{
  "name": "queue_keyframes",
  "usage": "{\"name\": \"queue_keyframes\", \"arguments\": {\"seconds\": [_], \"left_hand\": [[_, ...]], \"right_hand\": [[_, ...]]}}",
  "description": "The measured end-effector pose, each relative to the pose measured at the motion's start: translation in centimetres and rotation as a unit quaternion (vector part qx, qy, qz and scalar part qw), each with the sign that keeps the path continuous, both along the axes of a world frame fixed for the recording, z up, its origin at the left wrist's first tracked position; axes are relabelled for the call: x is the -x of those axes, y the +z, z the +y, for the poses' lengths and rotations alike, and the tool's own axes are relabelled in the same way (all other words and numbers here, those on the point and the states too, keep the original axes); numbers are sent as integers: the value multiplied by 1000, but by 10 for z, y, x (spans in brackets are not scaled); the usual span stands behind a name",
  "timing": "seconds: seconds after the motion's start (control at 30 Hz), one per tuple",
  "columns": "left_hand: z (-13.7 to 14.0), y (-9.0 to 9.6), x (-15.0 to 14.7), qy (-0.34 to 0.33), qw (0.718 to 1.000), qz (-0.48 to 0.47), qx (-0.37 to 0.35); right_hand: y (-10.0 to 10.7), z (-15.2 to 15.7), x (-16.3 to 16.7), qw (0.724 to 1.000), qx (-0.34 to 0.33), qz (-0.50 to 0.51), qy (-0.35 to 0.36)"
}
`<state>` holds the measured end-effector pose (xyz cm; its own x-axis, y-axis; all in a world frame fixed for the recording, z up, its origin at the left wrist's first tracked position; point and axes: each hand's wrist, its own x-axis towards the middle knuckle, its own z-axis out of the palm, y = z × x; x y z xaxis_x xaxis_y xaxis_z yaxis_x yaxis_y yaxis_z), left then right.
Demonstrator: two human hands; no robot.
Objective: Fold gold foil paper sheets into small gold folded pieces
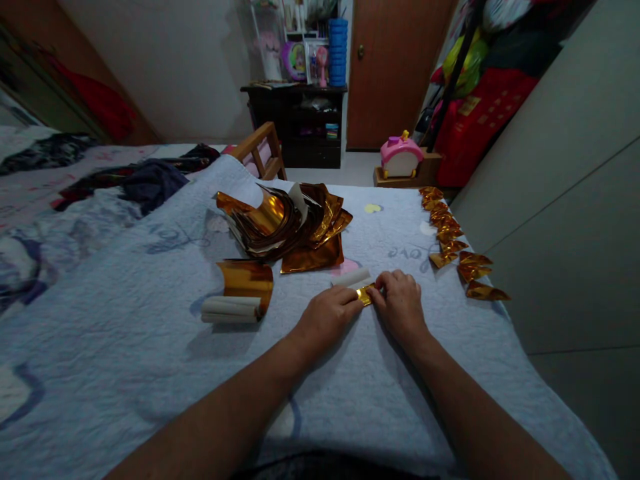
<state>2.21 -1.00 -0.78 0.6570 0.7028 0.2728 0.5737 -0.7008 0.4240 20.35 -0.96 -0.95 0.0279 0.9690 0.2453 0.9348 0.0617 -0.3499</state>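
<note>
A small piece of shiny gold foil paper [365,295] lies between my hands on the blue bedspread. My left hand [330,312] is closed on its left end, thumb and fingers together. From the right, my right hand [400,300] pinches the other end. Just behind the foil rests a pale rolled sheet [353,277]. Further left sits a curled gold sheet [247,283] beside a rolled white-backed bundle [231,310]. Beyond them is a large fanned pile of gold foil sheets [273,217].
Folded gold foil pieces [445,227] run in a row along the bed's right edge. Crumpled dark clothes [155,183] lie at the left. Past the far edge are a wooden chair [260,150], a dark shelf [295,123] and a pink toy [401,157]. A pale cabinet [565,220] flanks the right side.
</note>
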Motion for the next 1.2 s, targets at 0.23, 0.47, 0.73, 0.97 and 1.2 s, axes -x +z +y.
{"name": "queue_keyframes", "arguments": {"seconds": [0.23,0.47,0.73,0.97,1.2], "left_hand": [[-18,6,-1,2,997,63,-44],[-33,13,-3,40,983,160,-78],[-44,22,-12,67,958,247,-126],[-41,24,-11,53,958,257,-113],[-40,26,-11,48,961,255,-95]], "right_hand": [[3,-2,-3,996,35,-9,86],[7,-10,4,995,26,-56,75],[14,-16,13,993,37,-93,55],[11,-14,1,994,45,-93,32],[5,-7,-19,995,38,-91,16]]}}
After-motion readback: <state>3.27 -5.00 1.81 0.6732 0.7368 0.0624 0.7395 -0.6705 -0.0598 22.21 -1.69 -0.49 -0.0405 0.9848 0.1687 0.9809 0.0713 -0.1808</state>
